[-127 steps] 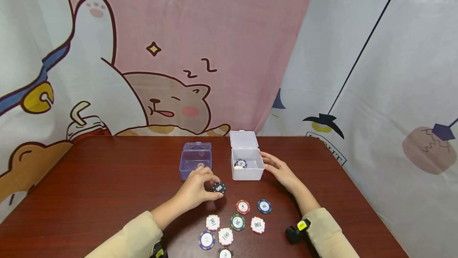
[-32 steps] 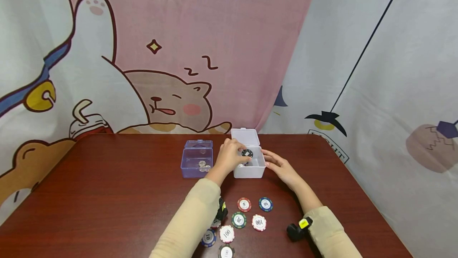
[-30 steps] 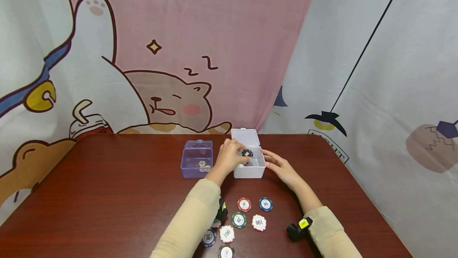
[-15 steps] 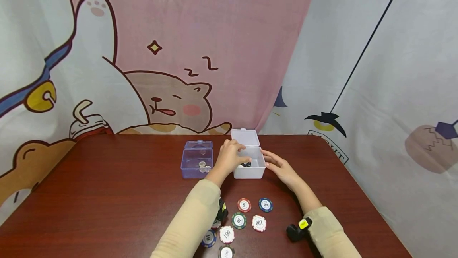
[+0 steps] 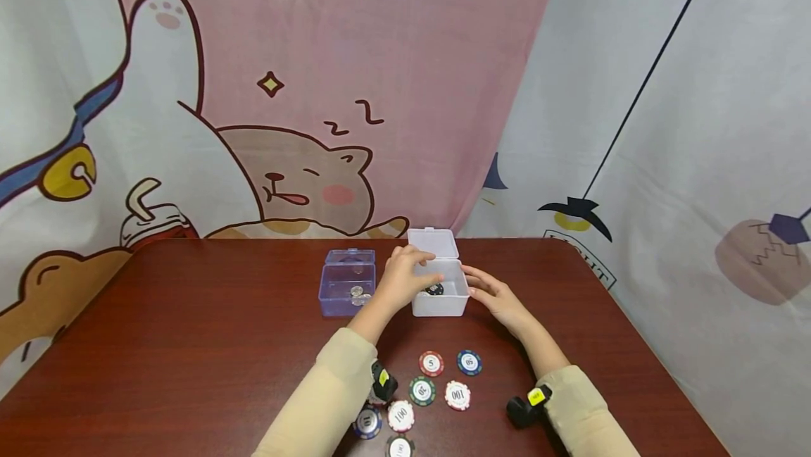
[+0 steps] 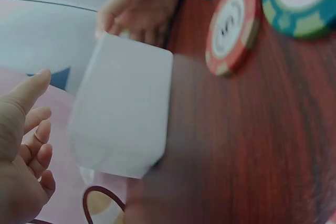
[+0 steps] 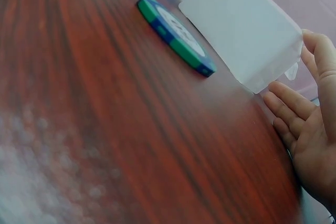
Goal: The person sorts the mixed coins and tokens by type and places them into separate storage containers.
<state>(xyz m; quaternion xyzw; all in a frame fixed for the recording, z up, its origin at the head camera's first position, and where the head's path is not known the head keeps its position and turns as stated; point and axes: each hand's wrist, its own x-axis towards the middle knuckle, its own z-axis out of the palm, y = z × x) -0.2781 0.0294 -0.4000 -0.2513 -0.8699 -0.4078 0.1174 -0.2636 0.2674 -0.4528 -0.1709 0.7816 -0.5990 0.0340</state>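
Observation:
My left hand (image 5: 400, 279) is over the left part of the white plastic box (image 5: 439, 305), thumb and fingers apart with nothing between them. Inside that box lies a black poker chip (image 5: 435, 289), partly covered by the thumb; other contents are hidden. The box's lid (image 5: 434, 242) stands raised at the back. Against the right wall rest the fingertips of my right hand (image 5: 497, 302), which grips nothing. The left wrist view shows the left hand (image 6: 23, 150) apart from the box (image 6: 123, 103). From the right wrist, the right hand (image 7: 310, 124) touches a corner of the box (image 7: 247, 30).
A blue translucent box (image 5: 336, 302) with several clear round pieces (image 5: 357, 295) stands left. In front lie loose poker chips: red (image 5: 431, 363), blue (image 5: 469, 362), green (image 5: 422, 391), white (image 5: 457, 395) and others, some beneath the left wrist camera (image 5: 383, 383).
My left hand carried the black chip from the front of the boxes to the white box and let it drop inside. It has since shifted slightly left. The right hand stays at the box.

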